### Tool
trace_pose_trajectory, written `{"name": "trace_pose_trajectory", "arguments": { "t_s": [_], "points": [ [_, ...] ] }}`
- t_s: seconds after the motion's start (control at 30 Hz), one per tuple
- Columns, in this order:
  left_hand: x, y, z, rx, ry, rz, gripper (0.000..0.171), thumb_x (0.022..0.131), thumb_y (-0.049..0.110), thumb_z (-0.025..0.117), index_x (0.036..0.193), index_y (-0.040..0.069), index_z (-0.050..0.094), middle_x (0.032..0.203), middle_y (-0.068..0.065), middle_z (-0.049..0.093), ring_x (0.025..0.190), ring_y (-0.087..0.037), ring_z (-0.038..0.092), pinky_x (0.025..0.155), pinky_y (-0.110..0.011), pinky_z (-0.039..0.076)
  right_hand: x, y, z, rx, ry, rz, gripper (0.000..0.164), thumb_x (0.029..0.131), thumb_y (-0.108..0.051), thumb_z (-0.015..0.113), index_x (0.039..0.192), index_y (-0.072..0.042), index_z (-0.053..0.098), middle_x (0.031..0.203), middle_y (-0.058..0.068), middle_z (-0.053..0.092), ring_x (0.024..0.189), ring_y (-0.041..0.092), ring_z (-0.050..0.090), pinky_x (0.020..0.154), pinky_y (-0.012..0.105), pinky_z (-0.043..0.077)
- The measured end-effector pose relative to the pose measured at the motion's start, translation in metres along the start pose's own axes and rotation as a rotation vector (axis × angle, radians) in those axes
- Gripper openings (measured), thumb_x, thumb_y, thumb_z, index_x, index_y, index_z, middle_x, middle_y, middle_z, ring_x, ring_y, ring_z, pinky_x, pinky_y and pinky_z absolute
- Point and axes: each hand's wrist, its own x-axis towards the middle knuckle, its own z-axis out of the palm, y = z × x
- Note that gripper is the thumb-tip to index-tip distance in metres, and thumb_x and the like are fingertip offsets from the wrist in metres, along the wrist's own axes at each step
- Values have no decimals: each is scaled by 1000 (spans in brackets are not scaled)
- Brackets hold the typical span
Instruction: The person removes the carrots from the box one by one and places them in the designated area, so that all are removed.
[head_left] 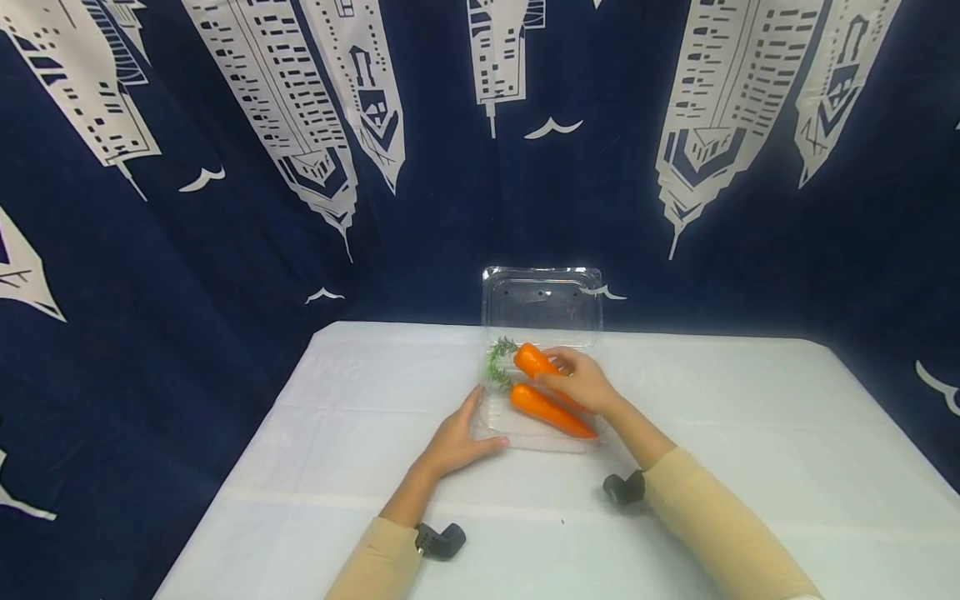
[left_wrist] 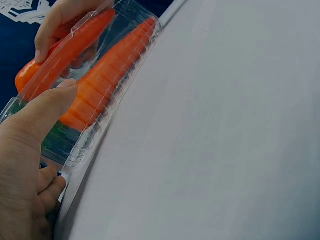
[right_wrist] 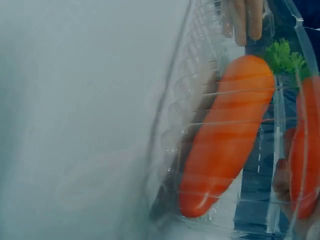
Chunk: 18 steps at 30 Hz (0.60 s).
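Observation:
Two orange carrots with green leafy tops lie in a clear plastic clamshell container (head_left: 525,440), whose lid (head_left: 542,304) stands open at the back. My right hand (head_left: 581,382) grips the far carrot (head_left: 531,360) near its thick end; in the left wrist view the fingers (left_wrist: 47,37) of that hand show behind the plastic. The near carrot (head_left: 551,411) slants across the tray, its tip to the right. At the container's left front corner, my left hand (head_left: 453,442) holds the walls between spread thumb and fingers. Green leaves (head_left: 498,362) sit at the left end.
The container stands near the back edge of a table with a white cloth (head_left: 360,467). Behind it hangs a dark blue curtain (head_left: 480,208) printed with white buildings and birds. A dark wrist camera (head_left: 442,542) is worn on each wrist.

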Motion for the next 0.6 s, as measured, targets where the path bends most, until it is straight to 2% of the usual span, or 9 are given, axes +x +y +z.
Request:
{"name": "trace_pose_trajectory", "arguments": {
  "t_s": [0.27,0.6],
  "points": [
    [0,0,-1,-3,-3,-5,103,71,59,69,149,16,17,147,-11,29,130,-31,34,103,-49,31,-1,-6,-5,120,11,-33,49,81,-28,71,123,-6,56,104,14,62,87,25,57,71,32,50],
    [1,-1,0,-4,-7,-24,104,70,60,69,149,17,16,148,-10,28,131,-30,32,104,-48,29,-5,-11,-9,175,32,19,49,83,-26,69,125,-4,54,110,17,60,91,28,59,77,33,51]
  ]
}}
